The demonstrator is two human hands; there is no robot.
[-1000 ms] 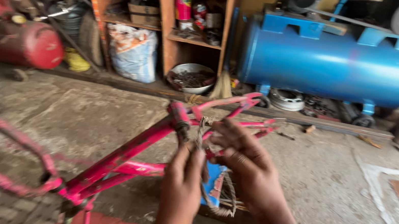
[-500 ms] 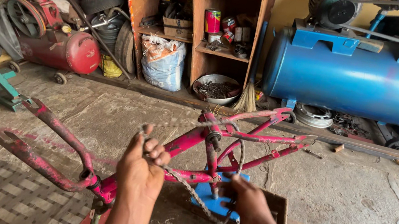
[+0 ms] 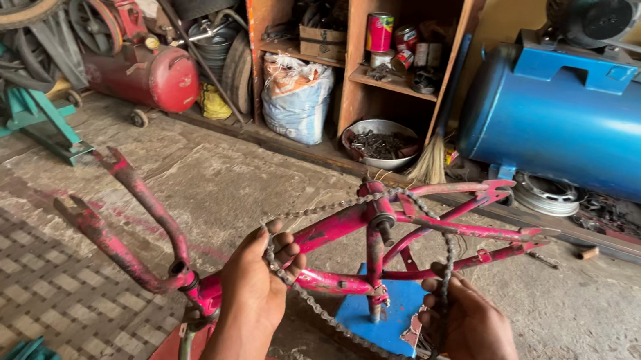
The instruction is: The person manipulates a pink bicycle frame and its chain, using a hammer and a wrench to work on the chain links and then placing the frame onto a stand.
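A worn pink bicycle frame (image 3: 347, 226) lies upside down in front of me, its fork (image 3: 123, 204) pointing left. A rusty bicycle chain (image 3: 319, 312) loops over the frame's bottom bracket and hangs between my hands. My left hand (image 3: 263, 271) grips the chain's left side against the frame tube. My right hand (image 3: 463, 322) holds the chain's right side by the rear stays. A blue block (image 3: 385, 316) sits under the frame.
A big blue air tank (image 3: 599, 130) stands at the back right. A wooden shelf (image 3: 353, 60) holds cans and a box, with a metal bowl (image 3: 379, 142), a broom and a sack below. A red compressor (image 3: 149, 75), tyres and a green stand are at left.
My hands have spread apart, stretching the chain wider around the frame. The view has shifted so that the frame sits more centred.
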